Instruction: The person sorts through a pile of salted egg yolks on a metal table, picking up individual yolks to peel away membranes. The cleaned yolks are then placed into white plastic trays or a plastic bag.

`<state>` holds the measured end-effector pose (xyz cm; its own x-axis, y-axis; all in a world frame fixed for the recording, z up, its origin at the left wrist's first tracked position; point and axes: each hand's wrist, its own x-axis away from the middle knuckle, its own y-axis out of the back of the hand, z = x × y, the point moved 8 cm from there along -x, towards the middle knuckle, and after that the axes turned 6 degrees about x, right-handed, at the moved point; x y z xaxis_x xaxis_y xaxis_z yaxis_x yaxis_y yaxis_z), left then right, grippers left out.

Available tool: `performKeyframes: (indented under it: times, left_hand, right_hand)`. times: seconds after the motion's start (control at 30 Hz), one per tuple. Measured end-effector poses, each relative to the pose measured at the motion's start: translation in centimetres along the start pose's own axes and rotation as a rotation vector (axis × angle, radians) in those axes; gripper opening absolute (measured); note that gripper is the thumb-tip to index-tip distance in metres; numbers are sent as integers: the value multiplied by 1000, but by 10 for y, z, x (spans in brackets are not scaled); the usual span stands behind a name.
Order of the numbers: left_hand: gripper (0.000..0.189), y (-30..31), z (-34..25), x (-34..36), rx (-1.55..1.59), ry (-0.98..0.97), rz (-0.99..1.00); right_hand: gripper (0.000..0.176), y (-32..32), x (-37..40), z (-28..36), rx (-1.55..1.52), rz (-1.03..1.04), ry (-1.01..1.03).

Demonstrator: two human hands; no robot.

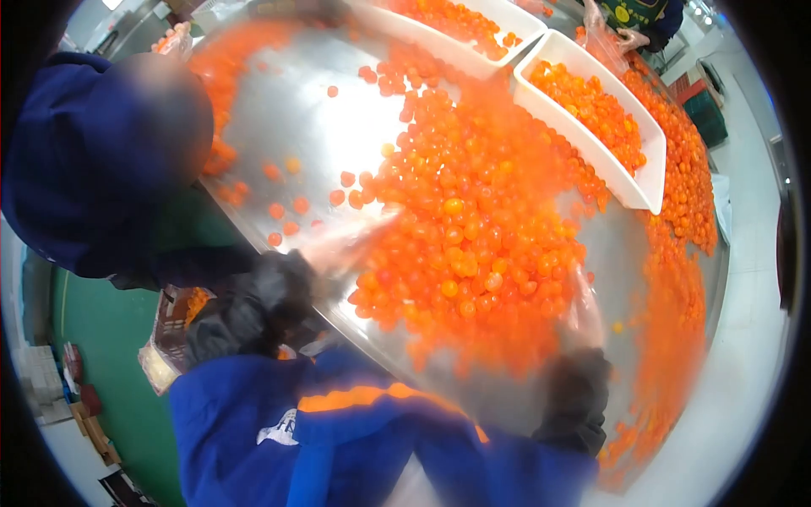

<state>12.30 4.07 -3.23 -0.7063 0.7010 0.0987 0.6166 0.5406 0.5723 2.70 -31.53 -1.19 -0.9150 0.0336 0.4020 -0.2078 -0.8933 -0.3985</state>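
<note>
Keep your left hand (342, 247) and right hand (583, 311) low on the steel table (296, 118), flanking the orange fruit (473, 245). Blur hides whether either hand grips anything.

green floor (101, 329) left; pale floor (752, 338) right; steel table (287, 110)

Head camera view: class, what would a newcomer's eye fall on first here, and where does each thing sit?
A heap of small orange round pieces covers the middle of a shiny steel table. The person's gloved left hand and right hand, both blurred, are at the heap's near edge. White trays holding more orange pieces stand on the far side, and a co-worker in dark blue is at the left.
</note>
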Motion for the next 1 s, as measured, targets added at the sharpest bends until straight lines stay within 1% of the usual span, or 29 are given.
performKeyframes:
  times: [0.03, 0.1, 0.13, 0.17, 0.2, 0.23, 0.27, 0.3, 0.33, 0.37, 0.4, 0.43, 0.47, 0.53, 0.6, 0.67, 0.7, 0.77, 0.8, 0.87, 0.9, 0.97, 1.0]
  left_hand:
    - [81, -3, -21, -7, -91, -146, -99]
    - [88, -10, -48, -26, -80, 290, 108]
    - [88, -22, -40, -34, -79, 290, 109]
    - [87, -38, -38, -45, 27, 77, 86]
    - [86, -43, -51, -52, 133, -136, 62]
    - [86, -51, -49, -57, 133, -138, 69]
    - [80, -55, -58, -60, 369, -200, 94]
    - [75, -56, -71, -63, 608, -257, 121]
    - [75, -59, -80, -67, 609, -256, 131]
    - [68, -63, -81, -72, 952, 88, 153]
    - [61, -76, -79, -68, 1274, 452, 167]
    - [56, -73, -91, -72, 1352, 332, 134]
    - [56, -75, -93, -73, 1353, 333, 136]
    - [58, -62, -106, -79, 985, 71, 86]
    - [59, -57, -121, -71, 974, 80, 66]
    - [57, -47, -145, -67, 634, -209, 28]
    - [57, -47, -145, -64, 638, -210, 34]
    - [55, -44, -153, -52, 88, -326, -43]
    - [55, -47, -149, -47, 91, -330, -38]
    - [58, -52, -144, -37, -56, -374, -46]
    - [58, -52, -142, -33, -52, -377, -43]
    - [64, -42, -138, -26, -75, -316, -78]
    - [64, -40, -140, -23, -71, -317, -76]
  right_hand:
    - [49, -13, -8, -1, -7, 17, -3]
    - [48, -37, -24, -4, -14, 43, -3]
    - [48, -48, -31, -6, -19, 50, -2]
    - [47, -58, -36, -8, -24, 57, -2]
    - [47, -65, -39, -9, -19, 57, 0]
    - [47, -72, -41, -8, -15, 57, 5]
    - [47, -77, -39, -4, -21, 52, 9]
    - [47, -87, -34, 6, 76, 94, 71]
    - [48, -96, -27, 15, 177, 134, 133]
    - [45, -100, -15, 26, 332, 115, 268]
    - [45, -98, -15, 28, 330, 111, 269]
    - [44, -101, -15, 35, 522, 159, 342]
    - [43, -105, -12, 38, 714, 209, 413]
    - [40, -107, -2, 44, 721, 218, 431]
    - [37, -113, 12, 47, 727, 223, 445]
    - [33, -117, 29, 52, 883, 95, 545]
    - [33, -116, 32, 52, 885, 89, 541]
    - [27, -121, 41, 55, 999, 109, 616]
    - [27, -118, 45, 50, 1000, 101, 614]
    - [25, -94, 45, 28, 725, -4, 346]
    - [25, -95, 53, 26, 727, -9, 343]
    - [21, -87, 65, 18, 548, -128, 230]
    - [21, -84, 69, 15, 549, -131, 228]
